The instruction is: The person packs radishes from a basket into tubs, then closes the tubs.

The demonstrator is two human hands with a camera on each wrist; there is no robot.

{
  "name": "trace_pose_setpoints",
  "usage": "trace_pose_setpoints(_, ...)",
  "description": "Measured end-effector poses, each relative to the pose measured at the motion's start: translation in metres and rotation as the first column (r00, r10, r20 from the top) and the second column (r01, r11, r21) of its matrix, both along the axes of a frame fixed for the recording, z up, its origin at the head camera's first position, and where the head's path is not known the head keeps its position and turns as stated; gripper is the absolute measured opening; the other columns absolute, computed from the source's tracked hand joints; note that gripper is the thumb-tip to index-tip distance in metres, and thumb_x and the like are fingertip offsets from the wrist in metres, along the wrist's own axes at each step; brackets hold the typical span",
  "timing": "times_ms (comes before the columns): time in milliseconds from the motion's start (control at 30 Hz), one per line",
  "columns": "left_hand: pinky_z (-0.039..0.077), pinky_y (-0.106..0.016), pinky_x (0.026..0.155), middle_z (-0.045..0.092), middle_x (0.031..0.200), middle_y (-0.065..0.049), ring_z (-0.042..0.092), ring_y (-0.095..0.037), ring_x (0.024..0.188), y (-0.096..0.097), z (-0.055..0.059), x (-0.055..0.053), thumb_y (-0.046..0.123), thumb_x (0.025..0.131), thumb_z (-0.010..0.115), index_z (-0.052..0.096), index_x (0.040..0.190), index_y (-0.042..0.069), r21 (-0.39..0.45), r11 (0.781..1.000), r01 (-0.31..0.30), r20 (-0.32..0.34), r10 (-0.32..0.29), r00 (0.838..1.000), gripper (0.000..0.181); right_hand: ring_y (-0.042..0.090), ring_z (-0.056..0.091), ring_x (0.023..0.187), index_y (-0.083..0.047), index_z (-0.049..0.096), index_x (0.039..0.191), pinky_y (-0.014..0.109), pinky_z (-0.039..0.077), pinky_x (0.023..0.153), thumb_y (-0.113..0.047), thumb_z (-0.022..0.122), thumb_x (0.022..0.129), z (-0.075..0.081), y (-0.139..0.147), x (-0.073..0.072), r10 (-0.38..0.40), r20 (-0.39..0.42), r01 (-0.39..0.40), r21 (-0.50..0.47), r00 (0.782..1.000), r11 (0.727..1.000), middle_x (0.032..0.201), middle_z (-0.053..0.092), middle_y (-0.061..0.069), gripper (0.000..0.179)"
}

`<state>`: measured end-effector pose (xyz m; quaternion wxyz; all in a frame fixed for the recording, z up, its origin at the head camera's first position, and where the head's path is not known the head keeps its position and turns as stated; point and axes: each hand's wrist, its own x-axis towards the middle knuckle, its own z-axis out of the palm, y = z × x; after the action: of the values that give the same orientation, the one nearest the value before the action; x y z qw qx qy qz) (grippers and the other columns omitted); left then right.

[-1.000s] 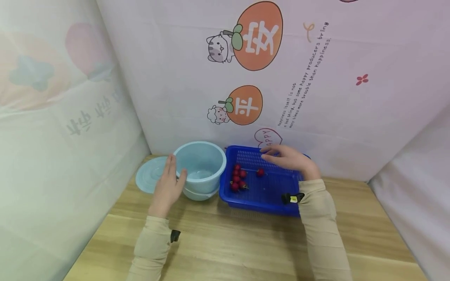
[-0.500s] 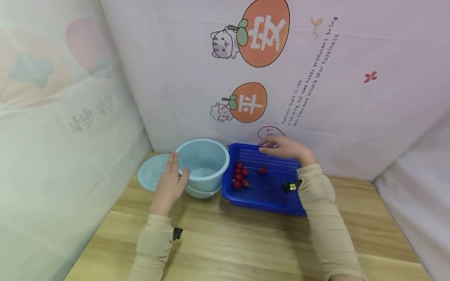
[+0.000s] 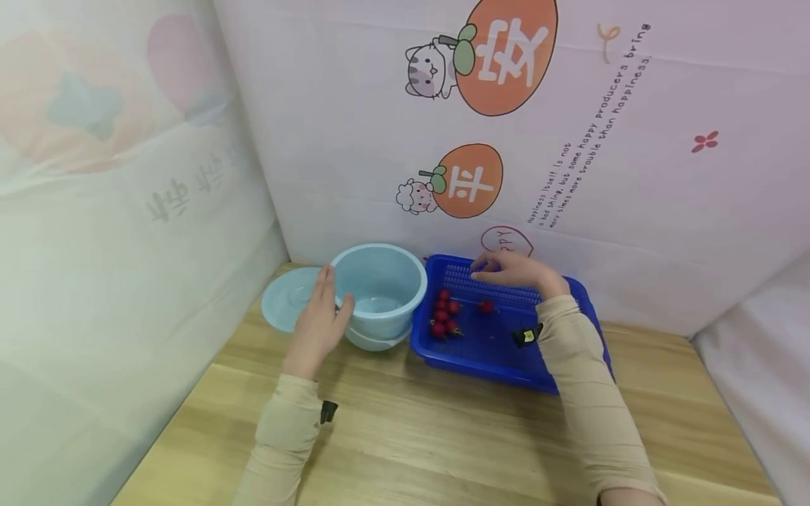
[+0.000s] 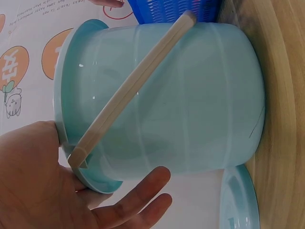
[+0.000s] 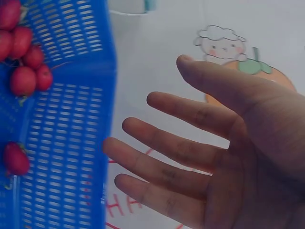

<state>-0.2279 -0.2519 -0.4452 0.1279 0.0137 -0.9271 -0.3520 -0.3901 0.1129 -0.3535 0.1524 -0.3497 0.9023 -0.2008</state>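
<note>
My left hand [image 3: 319,320] rests at the near-left rim of a light blue plastic bucket [image 3: 380,323], thumb and fingers extended. In the left wrist view its fingers [image 4: 143,193] lie beside the bucket's wall, near one end of the pale handle [image 4: 133,83]. Over the far side of a blue plastic basket [image 3: 487,369], my right hand [image 3: 515,270] hovers with nothing in it. Its fingers [image 5: 171,148] are spread and loosely straight in the right wrist view. Several small red radishes [image 3: 441,316] cluster in the basket's left part, with a single radish [image 3: 486,306] apart from them.
A round light blue lid [image 3: 286,299] lies on the wooden table [image 3: 405,436] left of the bucket. Bucket and basket stand side by side near the printed cloth wall [image 3: 354,140] at the back. Another cloth [image 3: 114,267] closes off the left side.
The head view has swung left, so everything sits further right in it. The left hand stays at the bucket's rim; the right hand stays over the basket's far side. The radishes have not moved.
</note>
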Motion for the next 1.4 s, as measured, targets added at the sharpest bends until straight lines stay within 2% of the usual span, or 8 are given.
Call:
trace_pose_setpoints(233,0.041,-0.069,0.11,0.005,0.177,-0.014,0.04,-0.051,0.147,0.0,0.0,-0.002,0.044,0.113,0.038,0.01,0.169,0.003,-0.004,1.0,-0.003,0.004,0.003,1.0,0.075,0.044,0.06,0.129,0.003,0.061,0.143,0.062,0.048,0.106,-0.031,0.068,0.105,-0.031,-0.006,-0.012,0.007,0.061,-0.008,0.026,0.998,1.0,0.138,0.065,0.026,0.052)
trace_pose_setpoints(400,0.044,-0.069,0.107,0.006,0.177,-0.012,0.046,-0.051,0.142,0.0,0.001,-0.001,0.046,0.113,0.037,0.011,0.17,0.005,0.011,1.0,-0.007,0.007,0.007,1.0,0.075,0.045,0.058,0.131,0.003,0.062,0.141,0.062,0.046,0.109,-0.028,0.073,0.102,-0.044,-0.01,-0.019,-0.004,0.078,0.003,0.02,0.997,1.0,0.139,0.064,0.026,0.051)
trace_pose_setpoints(533,0.046,-0.068,0.104,0.005,0.178,-0.011,0.054,-0.05,0.135,0.001,0.002,-0.002,0.048,0.113,0.036,0.011,0.17,0.005,0.007,1.0,-0.011,0.004,0.011,1.0,0.075,0.04,0.063,0.121,0.002,0.069,0.128,0.06,0.049,0.104,-0.022,0.075,0.099,-0.052,-0.009,-0.023,0.001,0.082,-0.004,0.035,0.997,0.999,0.128,0.07,0.019,0.038)
trace_pose_setpoints(667,0.046,-0.068,0.105,0.004,0.178,-0.011,0.055,-0.05,0.134,0.001,0.001,-0.003,0.048,0.113,0.036,0.01,0.17,0.006,0.008,1.0,-0.013,0.008,0.012,1.0,0.076,0.037,0.062,0.117,-0.001,0.071,0.116,0.06,0.05,0.102,-0.019,0.077,0.097,-0.061,-0.01,-0.028,-0.01,0.087,0.006,0.038,0.996,0.999,0.121,0.071,0.014,0.027)
trace_pose_setpoints(833,0.048,-0.066,0.104,0.002,0.178,-0.007,0.056,-0.049,0.132,0.0,0.0,-0.003,0.049,0.113,0.036,0.009,0.171,0.008,0.007,1.0,-0.018,0.024,0.018,1.0,0.076,0.04,0.061,0.126,0.0,0.07,0.128,0.058,0.05,0.106,-0.02,0.078,0.097,-0.074,-0.017,-0.033,-0.032,0.114,0.029,0.024,0.993,0.999,0.131,0.069,0.019,0.038)
trace_pose_setpoints(967,0.053,-0.062,0.095,0.002,0.178,-0.008,0.065,-0.045,0.119,0.0,-0.001,-0.004,0.049,0.113,0.036,0.009,0.171,0.008,0.006,1.0,-0.016,0.018,0.016,1.0,0.076,0.04,0.065,0.121,0.002,0.065,0.138,0.053,0.057,0.098,-0.017,0.077,0.098,-0.081,-0.025,-0.034,-0.054,0.151,0.051,0.022,0.987,0.998,0.135,0.066,0.025,0.046)
trace_pose_setpoints(1100,0.055,-0.06,0.091,0.003,0.178,-0.009,0.066,-0.043,0.118,-0.001,-0.002,-0.004,0.05,0.113,0.035,0.009,0.17,0.007,0.006,1.0,-0.01,0.011,0.01,1.0,0.076,0.039,0.067,0.117,0.002,0.065,0.136,0.049,0.06,0.092,-0.015,0.076,0.099,-0.084,-0.032,-0.032,-0.076,0.17,0.068,0.047,0.983,0.997,0.133,0.067,0.026,0.043)
trace_pose_setpoints(1400,0.055,-0.06,0.091,0.005,0.178,-0.01,0.067,-0.041,0.113,-0.001,-0.002,-0.005,0.051,0.113,0.035,0.01,0.17,0.007,-0.007,1.0,-0.01,0.005,0.01,1.0,0.077,0.04,0.063,0.119,0.0,0.07,0.128,0.054,0.054,0.099,-0.014,0.077,0.098,-0.094,-0.042,-0.03,-0.065,0.114,0.054,0.094,0.991,0.994,0.126,0.07,0.023,0.034)
